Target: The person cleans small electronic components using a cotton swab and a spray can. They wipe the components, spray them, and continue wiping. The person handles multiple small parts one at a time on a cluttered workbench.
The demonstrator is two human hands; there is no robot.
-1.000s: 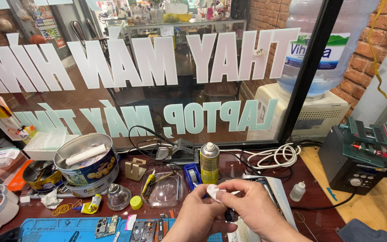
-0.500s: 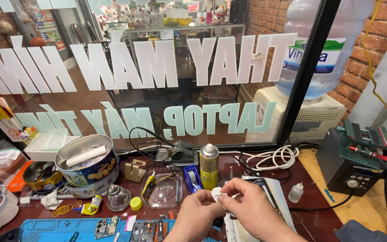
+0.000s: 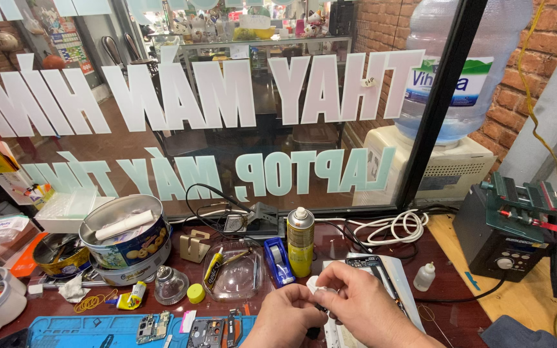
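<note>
White wipe (image 3: 312, 284), small folded scrap of tissue or cloth: pinched between both hands at the front edge of the dark red-brown wooden worktop (image 3: 449, 290), right of centre, directly over a bared phone assembly.

Left portion of the worktop, front edge: blue silicone repair mat (image 3: 98, 328) carrying small circuit boards; yellow rubber bands; small yellow glue tube. Behind these, round printed biscuit tin (image 3: 127, 241) holding a white rolled item.

Centre: clear plastic tray (image 3: 236, 274) with a yellow-handled tool; blue tape dispenser (image 3: 280, 261); yellow-and-silver gas canister (image 3: 300, 241), upright, just behind the hands.

Left hand (image 3: 285, 319): fingers closed together, thumb and forefinger clamped on the near end of the wipe.

Right hand (image 3: 362, 306): fingers curled shut, tips gripping the far end of the same wipe.

Opened phone with dark exposed frame (image 3: 372, 265): lies flat on a white sheet, partly hidden beneath the right hand.

Right portion: small white dropper bottle (image 3: 425, 277); coiled white cable (image 3: 398, 225) near the back edge; dark rework station (image 3: 504, 238) at the right edge.

Handling judgement: keeping the wipe folded to a firm, clean edge and holding it low over the phone would likely give controlled contact; the canister and dropper bottle stand near enough to be knocked by a wide elbow or wrist movement.
</note>
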